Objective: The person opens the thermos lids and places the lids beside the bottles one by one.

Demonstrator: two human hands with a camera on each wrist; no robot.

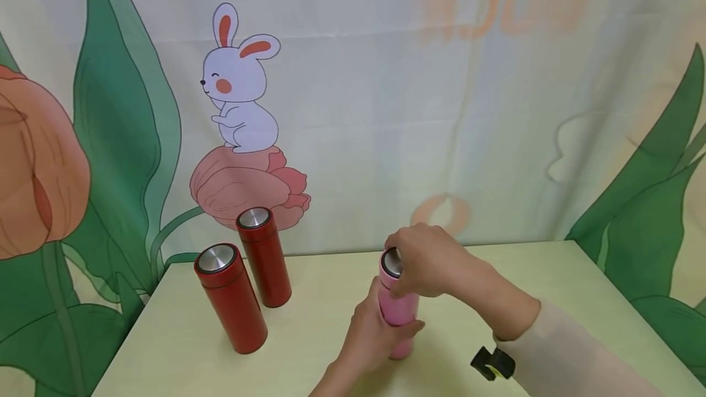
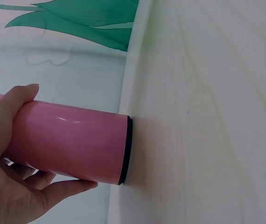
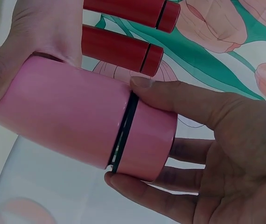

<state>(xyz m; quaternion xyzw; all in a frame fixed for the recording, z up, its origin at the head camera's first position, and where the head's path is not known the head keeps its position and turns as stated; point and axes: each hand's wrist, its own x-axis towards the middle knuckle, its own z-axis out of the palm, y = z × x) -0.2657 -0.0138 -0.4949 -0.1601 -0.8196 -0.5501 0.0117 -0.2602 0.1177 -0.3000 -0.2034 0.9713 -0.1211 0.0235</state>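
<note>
A pink thermos stands upright at the middle of the table. Its lid is pink with a silvery top, and a dark ring with a narrow gap shows between lid and body in the right wrist view. My left hand grips the body, thumb and fingers wrapped round it. From above, my right hand holds the lid with thumb and fingers at its sides. The black base rim appears at the table surface in the left wrist view.
Two red thermoses, a nearer one and a farther one, stand on the left of the pale table. A printed curtain with a rabbit and flowers hangs behind the table's back edge.
</note>
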